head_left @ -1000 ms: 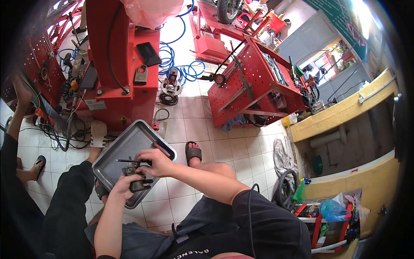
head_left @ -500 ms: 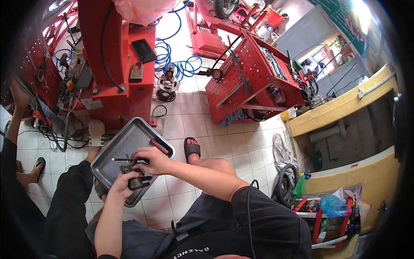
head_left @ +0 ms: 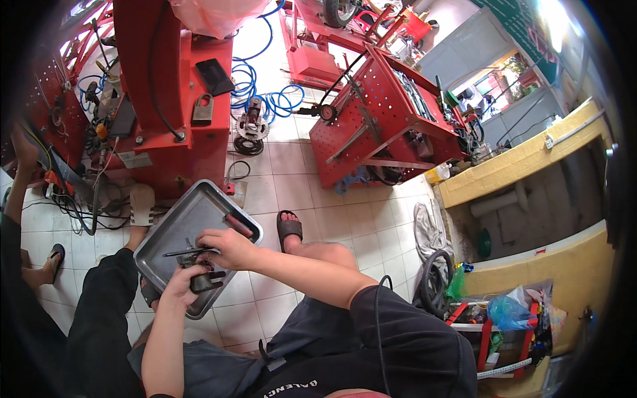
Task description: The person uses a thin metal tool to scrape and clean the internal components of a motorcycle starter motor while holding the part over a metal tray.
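Observation:
Over the grey metal tray (head_left: 194,202), my left hand (head_left: 179,285) is closed around a small dark metal engine part, seemingly a carburetor (head_left: 200,283), with fork-like prongs on its right side. My right hand (head_left: 229,249) bends over the top of the part, its fingers pinched on a thin dark rod-shaped tool (head_left: 178,253) that points left. The fingers partly hide both the tool's other end and the top of the part. A reddish cylindrical piece (head_left: 239,224) lies in the tray's right corner.
A red machine (head_left: 166,159) with a padlock (head_left: 202,109) and phone (head_left: 214,77) stands beyond the tray. Blue hose (head_left: 245,79) coils on the floor. Right of it stands a red tool cart (head_left: 371,119). Another person's legs (head_left: 103,305) are close on the left.
The view has shifted slightly, so the scene sits a little further left. Both hands keep their hold; the rod-shaped tool has tilted slightly, its left end lower.

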The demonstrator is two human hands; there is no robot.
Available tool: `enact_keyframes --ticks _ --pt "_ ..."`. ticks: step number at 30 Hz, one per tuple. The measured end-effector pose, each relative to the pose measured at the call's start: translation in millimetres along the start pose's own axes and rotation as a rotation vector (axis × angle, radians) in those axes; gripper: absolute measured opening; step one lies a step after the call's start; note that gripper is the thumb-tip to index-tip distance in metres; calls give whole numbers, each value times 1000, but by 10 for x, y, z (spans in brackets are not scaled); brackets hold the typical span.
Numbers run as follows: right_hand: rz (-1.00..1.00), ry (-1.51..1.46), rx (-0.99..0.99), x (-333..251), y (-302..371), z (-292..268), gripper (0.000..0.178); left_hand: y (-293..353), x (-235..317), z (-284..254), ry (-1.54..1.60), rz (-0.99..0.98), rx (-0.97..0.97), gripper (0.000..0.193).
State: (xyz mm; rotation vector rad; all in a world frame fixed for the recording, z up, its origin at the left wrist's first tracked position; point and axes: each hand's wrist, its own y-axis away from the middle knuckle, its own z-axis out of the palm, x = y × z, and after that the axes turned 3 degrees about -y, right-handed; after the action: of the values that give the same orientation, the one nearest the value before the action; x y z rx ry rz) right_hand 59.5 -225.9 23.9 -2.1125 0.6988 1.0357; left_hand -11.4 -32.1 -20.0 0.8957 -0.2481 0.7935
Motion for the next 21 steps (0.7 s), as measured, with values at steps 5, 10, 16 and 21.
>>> enact_keyframes --ticks 5,10,16,21 --pt "172 -135 103 -163 -70 -289 27 -63 32 120 83 26 8 30" --pt "345 -546 234 205 -162 -225 23 -97 139 1 170 70 63 32" --pt "541 -278 218 -126 -34 -363 10 -92 167 -10 152 145 120 28" --pt "237 -569 321 -319 -59 -317 13 -9 215 3 188 149 121 28"
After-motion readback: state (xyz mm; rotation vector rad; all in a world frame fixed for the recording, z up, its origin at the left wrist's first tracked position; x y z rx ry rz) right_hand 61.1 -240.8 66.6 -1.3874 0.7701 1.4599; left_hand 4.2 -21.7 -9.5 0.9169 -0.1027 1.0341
